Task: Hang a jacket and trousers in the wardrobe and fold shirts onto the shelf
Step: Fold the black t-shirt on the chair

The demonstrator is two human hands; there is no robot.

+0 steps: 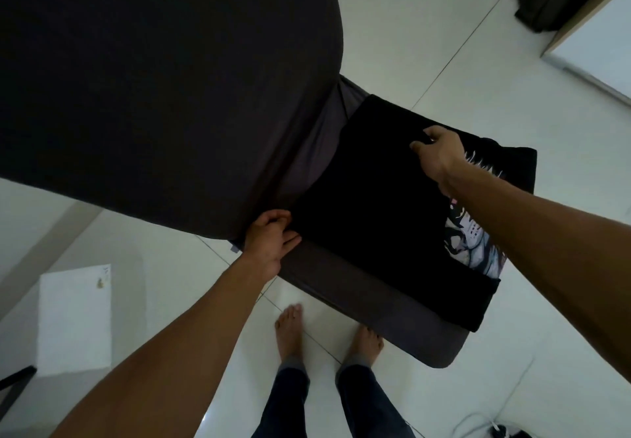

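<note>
A black shirt (pixel 372 198) with a white printed graphic lies partly folded on the corner of a dark grey bed (pixel 358 287). My left hand (pixel 271 236) pinches the shirt's near-left edge at the bed's side. My right hand (pixel 438 150) grips a fold of the black cloth at the far right of the shirt, fingers curled into the fabric. The printed side shows to the right, under my right forearm.
A large dark grey mass of bedding (pixel 153 79) fills the upper left. A white box (pixel 73 318) sits on the tiled floor at the left. My bare feet (pixel 290 331) stand by the bed corner. A white cable (pixel 491 420) and a white wardrobe panel (pixel 590 45) are at the right.
</note>
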